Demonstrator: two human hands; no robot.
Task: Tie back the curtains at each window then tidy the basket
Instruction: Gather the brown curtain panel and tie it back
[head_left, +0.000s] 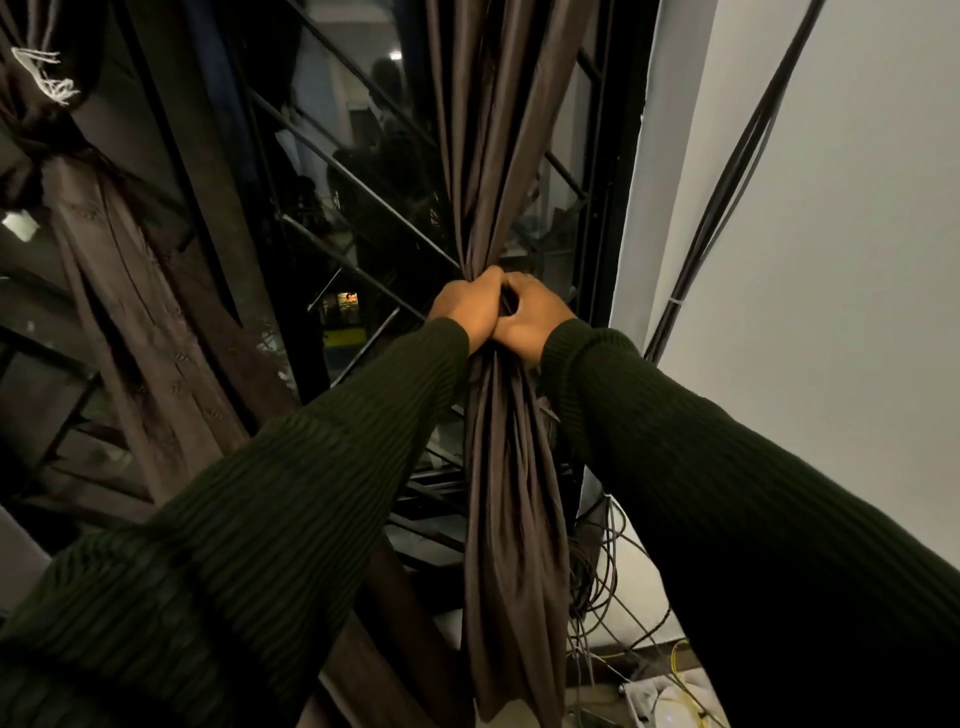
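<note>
A tied curtain (130, 291) is hanging at the left edge of the window (363, 182), knotted near its top. At centre, the left hand (467, 306) is gripping the gathered curtain (498, 156) — fingers curled tight around the bunched fabric. The right hand (530, 317) is touching the left, fingers likewise clamped on the same bundle. Cables (727, 182) are running down the wall (831, 260) — more are lying tangled below.

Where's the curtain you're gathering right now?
In the head view, the gathered curtain hangs centre frame before the window grille, left of the white wall, gripped by the left hand and right hand.
</note>
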